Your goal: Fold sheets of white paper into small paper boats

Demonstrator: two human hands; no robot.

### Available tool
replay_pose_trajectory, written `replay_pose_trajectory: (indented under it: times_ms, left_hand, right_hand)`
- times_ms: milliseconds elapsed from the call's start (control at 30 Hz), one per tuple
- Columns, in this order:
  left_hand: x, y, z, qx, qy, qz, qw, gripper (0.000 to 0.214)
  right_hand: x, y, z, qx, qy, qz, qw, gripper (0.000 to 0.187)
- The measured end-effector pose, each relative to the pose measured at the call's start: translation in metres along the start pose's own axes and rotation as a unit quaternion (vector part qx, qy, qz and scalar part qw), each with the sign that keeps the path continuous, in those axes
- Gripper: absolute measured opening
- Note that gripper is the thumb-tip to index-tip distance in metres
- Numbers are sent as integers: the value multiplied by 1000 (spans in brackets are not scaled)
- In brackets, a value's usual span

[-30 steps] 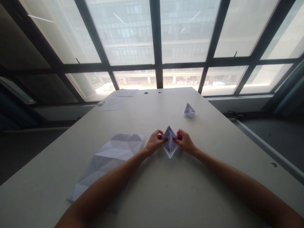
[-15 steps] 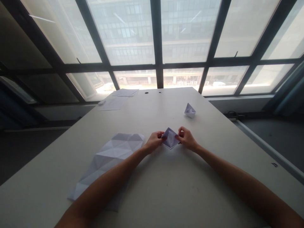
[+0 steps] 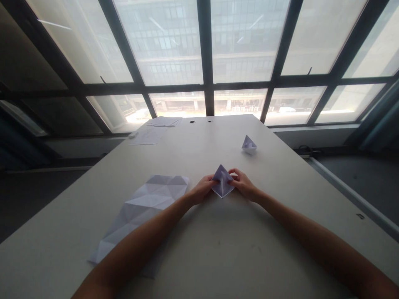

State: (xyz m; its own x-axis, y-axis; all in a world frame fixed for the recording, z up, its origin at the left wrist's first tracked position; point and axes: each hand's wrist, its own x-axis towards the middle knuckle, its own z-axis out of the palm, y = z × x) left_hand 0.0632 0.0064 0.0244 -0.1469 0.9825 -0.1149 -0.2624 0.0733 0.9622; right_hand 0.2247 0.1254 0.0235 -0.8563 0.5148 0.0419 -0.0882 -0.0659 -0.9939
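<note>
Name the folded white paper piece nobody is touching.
The small white paper boat, standing apart; the other folded paper sits between left hand and right hand.

- 2 bare arms: reaching forward from the lower corners of the view, converging at centre.
- Left forearm (image 3: 140, 236): angled up and to the right.
- Right forearm (image 3: 305, 226): angled up and to the left.
- Left hand (image 3: 204, 187): fingers curled inward, pointing right.
- Right hand (image 3: 243, 184): fingers curled inward, pointing left.
- 2 hands: held just apart, fingertips facing.
</note>
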Motion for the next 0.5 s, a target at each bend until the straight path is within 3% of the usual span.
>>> replay_pose_trajectory:
  times_ms: [267,500]
  left_hand:
    - [-1,3,8,17,-1,7,1000,39]
    - [-3,3,10,18,-23,24,999,37]
  right_hand:
    - [-4,-3,1,135,-62,67,987,59]
    - [-4,-3,-3,167,-77,82,979,59]
